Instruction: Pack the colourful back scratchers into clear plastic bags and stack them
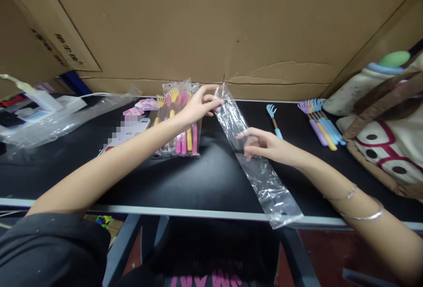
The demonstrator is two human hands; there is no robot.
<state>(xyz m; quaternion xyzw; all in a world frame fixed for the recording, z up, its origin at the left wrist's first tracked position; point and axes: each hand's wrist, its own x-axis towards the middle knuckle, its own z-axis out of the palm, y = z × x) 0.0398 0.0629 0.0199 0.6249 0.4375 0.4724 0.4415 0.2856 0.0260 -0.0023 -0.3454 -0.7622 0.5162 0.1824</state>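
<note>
My left hand (202, 104) pinches the upper end of a long clear plastic bag (264, 179), which slants across the black table and over its front edge. Over the bag's middle is my right hand (261, 144), fingers loosely bent and apart, with no grip on it that I can see. A single blue back scratcher (271, 112), its head claw-shaped, lies just beyond the right hand. Farther right lie several purple, yellow and blue back scratchers (325, 128). Left of the bag, several pink and yellow back scratchers (185, 139) rest in clear packaging, partly behind my left hand and arm.
A phone (140, 125), partly pixelated, and pink cards (145, 105) lie behind my left forearm. Loose plastic wrap (66, 126) and a white power strip (44, 102) are at far left. A cloth bag (390, 146) and bottle (353, 86) stand right. Cardboard (205, 27) walls the back.
</note>
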